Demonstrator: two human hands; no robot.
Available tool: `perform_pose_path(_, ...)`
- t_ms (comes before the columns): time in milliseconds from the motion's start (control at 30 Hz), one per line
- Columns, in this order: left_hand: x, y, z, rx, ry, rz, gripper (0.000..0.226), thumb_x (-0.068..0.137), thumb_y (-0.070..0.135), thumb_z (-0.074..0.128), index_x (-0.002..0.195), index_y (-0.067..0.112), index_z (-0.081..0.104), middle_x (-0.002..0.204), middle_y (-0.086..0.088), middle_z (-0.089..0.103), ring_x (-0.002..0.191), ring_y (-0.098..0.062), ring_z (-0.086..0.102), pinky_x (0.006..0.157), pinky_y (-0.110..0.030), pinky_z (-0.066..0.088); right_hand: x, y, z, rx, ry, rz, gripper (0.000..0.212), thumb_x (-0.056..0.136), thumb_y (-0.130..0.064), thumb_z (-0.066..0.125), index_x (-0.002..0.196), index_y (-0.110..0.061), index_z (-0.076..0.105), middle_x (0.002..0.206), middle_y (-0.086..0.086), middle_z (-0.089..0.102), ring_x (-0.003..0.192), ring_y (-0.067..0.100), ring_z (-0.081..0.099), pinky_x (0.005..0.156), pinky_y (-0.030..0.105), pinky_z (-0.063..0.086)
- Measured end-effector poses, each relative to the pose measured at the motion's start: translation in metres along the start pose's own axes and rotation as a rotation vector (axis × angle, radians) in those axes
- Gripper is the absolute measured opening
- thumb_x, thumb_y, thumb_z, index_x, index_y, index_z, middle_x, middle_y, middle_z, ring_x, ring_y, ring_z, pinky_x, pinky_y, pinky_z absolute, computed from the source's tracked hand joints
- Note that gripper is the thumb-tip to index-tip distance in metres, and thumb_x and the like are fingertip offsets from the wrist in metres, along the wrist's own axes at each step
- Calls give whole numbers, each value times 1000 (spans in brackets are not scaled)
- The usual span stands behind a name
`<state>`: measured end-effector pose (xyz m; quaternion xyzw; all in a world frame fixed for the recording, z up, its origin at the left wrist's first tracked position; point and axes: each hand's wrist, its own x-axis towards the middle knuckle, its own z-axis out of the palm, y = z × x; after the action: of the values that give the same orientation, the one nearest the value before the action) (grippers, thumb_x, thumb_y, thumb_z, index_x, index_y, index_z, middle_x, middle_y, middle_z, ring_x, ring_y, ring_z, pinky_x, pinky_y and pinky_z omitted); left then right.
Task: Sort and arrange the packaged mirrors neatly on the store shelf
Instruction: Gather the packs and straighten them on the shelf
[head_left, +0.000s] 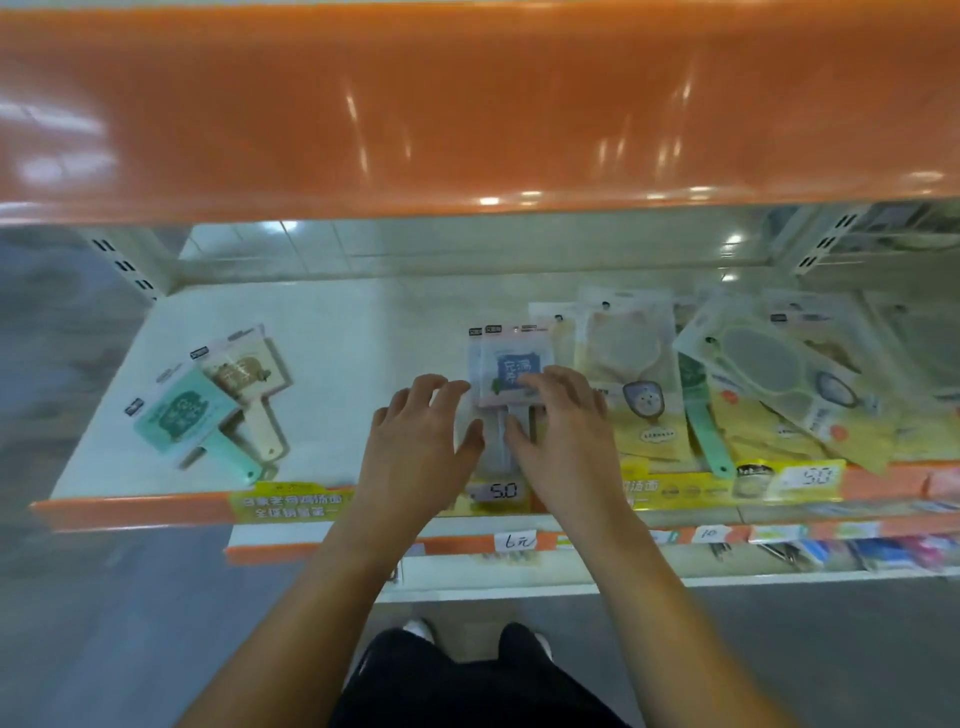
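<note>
A person stands at a white store shelf (322, 332) with an orange front edge, both bare forearms reaching over that edge.

The left hand (415, 441) and right hand (561, 441) sit side by side just behind the middle of the front edge. Their fingers are spread and nearly straight, pressing either side of a small stack of packaged mirrors (511, 364) rather than curling round it. The stack lies flat, handles pointing toward the front edge above a price tag (498, 491).

Risks, as a judgement: the clear sleeves look glossy and slick, so a sideways nudge could fan the stack out or skew it. A push toward the front could slide a handle over the edge. The right hand is just beside a heap of yellow packets (639, 384), and a careless wrist could disturb it.

The stacked mirrors are flat rectangular paddles with slim handles in crinkly transparent plastic; the top one is pale pink with a blue panel.

Near the left front corner lie a mint mirror (182, 415) and a cream mirror (249, 374), overlapped and askew, still unsorted.

Toward the right end, rounder mirrors in yellow-backed bags overlap untidily. Above, a shiny orange upper shelf (467, 114).
</note>
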<state>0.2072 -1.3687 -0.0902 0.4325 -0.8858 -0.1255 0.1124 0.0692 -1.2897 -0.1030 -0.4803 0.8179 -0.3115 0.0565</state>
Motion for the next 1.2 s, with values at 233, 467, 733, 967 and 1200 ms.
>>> perform_pose_path(233, 3, -7, -1, -7, 6, 9, 44, 88, 38, 57, 127, 18, 53, 127, -5, 54, 112, -29, 55, 89, -43, 45, 7, -4, 9, -67, -23, 43, 49, 79, -38, 73, 123, -20, 60, 136, 8, 48, 122, 36, 45, 94, 54, 45)
perform_pose_path(467, 6, -20, -2, -45, -23, -3, 45, 91, 41, 52, 131, 21, 49, 132, -2, 49, 117, -27, 50, 93, -41, 41, 20, -14, 25, -186, -113, 132, 59, 82, -49, 67, 135, -32, 45, 153, 7, 23, 139, 36, 22, 105, 54, 34)
perform_pose_path(733, 6, -30, -7, -86, -92, 1, 43, 93, 44, 46, 133, 27, 45, 137, 4, 43, 124, -19, 44, 99, -36, 38, 31, -23, 42, -286, -187, 206, 57, 87, -53, 59, 138, -35, 40, 154, 6, 19, 139, 33, 18, 112, 45, 24)
perform_pose_path(967, 3, -32, -7, -105, -100, 18, 43, 93, 43, 46, 132, 26, 46, 137, 3, 43, 122, -20, 45, 98, -36, 39, 27, -19, 36, -152, -66, 136, 48, 77, -41, 71, 122, -32, 55, 142, -2, 37, 127, 33, 33, 101, 42, 38)
perform_pose_path(1200, 10, -19, -7, -95, -52, 67, 42, 91, 42, 50, 129, 23, 50, 132, 0, 49, 117, -24, 50, 92, -39, 43, 26, -18, 10, -81, 197, -23, 46, 68, -46, 63, 111, -28, 64, 127, -3, 53, 117, 33, 48, 93, 39, 39)
